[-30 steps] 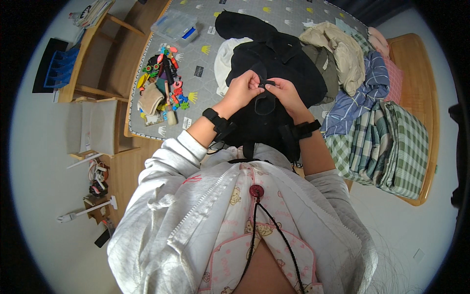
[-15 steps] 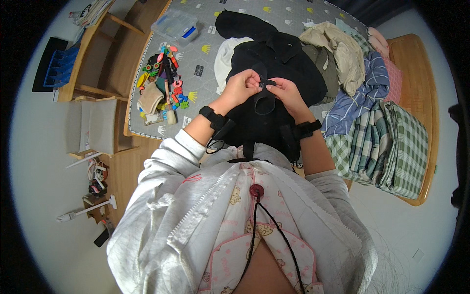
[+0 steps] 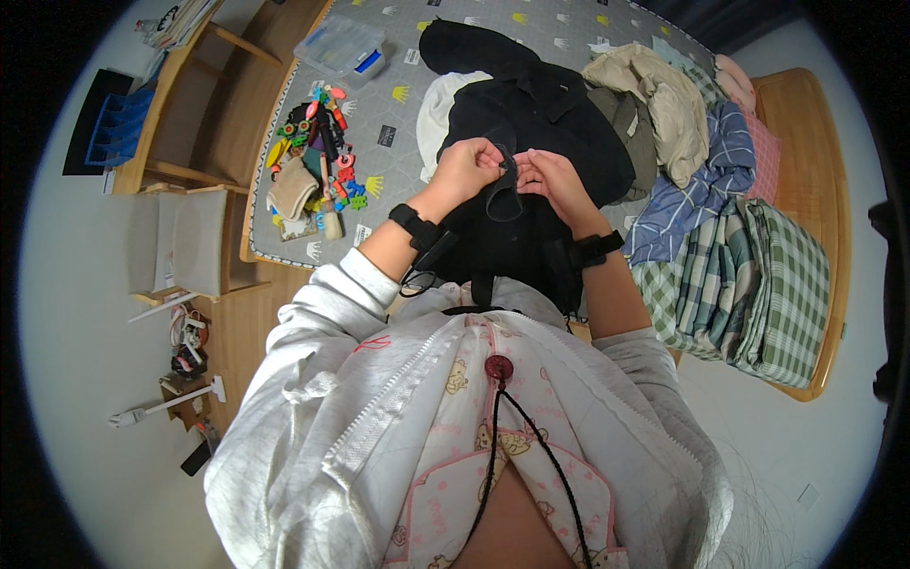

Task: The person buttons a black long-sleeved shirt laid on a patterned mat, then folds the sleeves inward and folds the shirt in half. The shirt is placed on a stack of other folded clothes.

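Note:
A black garment, perhaps a jacket [image 3: 578, 133], lies spread on the bed in front of me, its lower part reaching my lap. My left hand [image 3: 466, 171] is closed in a pinch on the edge of its cuff [image 3: 504, 194], which hangs as a dark loop below the fingers. Just right of the cuff is my right hand [image 3: 555, 182], its fingers loosely bent and apart, the fingertips close beside the fabric. Whether they touch it is hard to tell. Each wrist wears a black strap.
Left on the bed lie colourful small toys [image 3: 343, 180], a beige cloth [image 3: 292, 190], a brush [image 3: 332, 223] and a clear plastic box [image 3: 339, 45]. To the right are a beige jacket [image 3: 654, 95], a blue plaid cloth [image 3: 687, 190] and folded green checked bedding [image 3: 782, 275]. A chair [image 3: 199, 242] stands at left.
My right hand has loosened its pinch on the cuff and its fingers have spread. The cuff has turned and looks narrower, while the left hand keeps its hold.

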### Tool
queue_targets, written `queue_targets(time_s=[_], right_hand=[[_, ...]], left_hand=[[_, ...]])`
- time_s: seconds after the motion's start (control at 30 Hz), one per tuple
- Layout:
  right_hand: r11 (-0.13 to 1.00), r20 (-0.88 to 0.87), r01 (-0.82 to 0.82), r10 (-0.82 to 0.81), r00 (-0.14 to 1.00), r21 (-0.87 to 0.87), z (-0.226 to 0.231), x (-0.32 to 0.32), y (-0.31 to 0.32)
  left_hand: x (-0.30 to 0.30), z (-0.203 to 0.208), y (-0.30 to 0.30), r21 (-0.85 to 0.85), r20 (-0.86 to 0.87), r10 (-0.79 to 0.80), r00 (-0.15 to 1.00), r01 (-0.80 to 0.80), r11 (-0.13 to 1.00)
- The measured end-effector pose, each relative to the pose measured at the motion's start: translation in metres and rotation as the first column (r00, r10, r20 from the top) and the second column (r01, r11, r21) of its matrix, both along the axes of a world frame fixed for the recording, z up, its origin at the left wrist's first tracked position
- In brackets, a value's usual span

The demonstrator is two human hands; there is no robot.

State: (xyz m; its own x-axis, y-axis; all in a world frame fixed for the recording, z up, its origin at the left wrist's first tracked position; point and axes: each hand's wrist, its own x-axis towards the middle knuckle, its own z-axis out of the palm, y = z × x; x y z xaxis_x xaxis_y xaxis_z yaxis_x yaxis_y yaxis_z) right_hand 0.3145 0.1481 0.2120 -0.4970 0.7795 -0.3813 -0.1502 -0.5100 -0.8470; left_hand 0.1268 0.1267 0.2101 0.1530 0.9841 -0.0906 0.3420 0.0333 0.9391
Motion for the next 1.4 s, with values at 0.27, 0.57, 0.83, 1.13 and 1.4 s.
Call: queue_targets(time_s=[0.27, 0.57, 0.83, 1.13, 1.4], right_hand=[[0.999, 0.102, -0.046, 0.043, 0.994, 0.026, -0.003, -0.002, 0.001], [0.994, 0.178, 0.003, -0.023, 0.984, 0.111, -0.010, -0.013, 0.000], [0.924, 0.442, -0.002, -0.181, 0.878, 0.382, -0.026, -0.022, -0.001], [0.707, 0.581, -0.201, -0.347, 0.736, 0.677, -0.014, -0.032, -0.007], [0.619, 0.587, -0.273, -0.384, 0.713, 0.736, -0.013, -0.034, -0.007]], left_hand=[[0.007, 0.001, -0.003, 0.094, -0.056, 0.019, 0.998, -0.014, 0.995], [0.000, -0.028, 0.006, 0.003, 0.183, 0.047, 0.982, -0.048, 0.999], [-0.001, -0.016, 0.003, -0.359, 0.483, 0.202, 0.852, -0.017, 0.933], [-0.002, -0.024, 0.011, -0.271, 0.340, 0.128, 0.932, -0.033, 0.962], [0.000, -0.034, 0.015, -0.201, 0.295, 0.159, 0.942, -0.102, 0.974]])
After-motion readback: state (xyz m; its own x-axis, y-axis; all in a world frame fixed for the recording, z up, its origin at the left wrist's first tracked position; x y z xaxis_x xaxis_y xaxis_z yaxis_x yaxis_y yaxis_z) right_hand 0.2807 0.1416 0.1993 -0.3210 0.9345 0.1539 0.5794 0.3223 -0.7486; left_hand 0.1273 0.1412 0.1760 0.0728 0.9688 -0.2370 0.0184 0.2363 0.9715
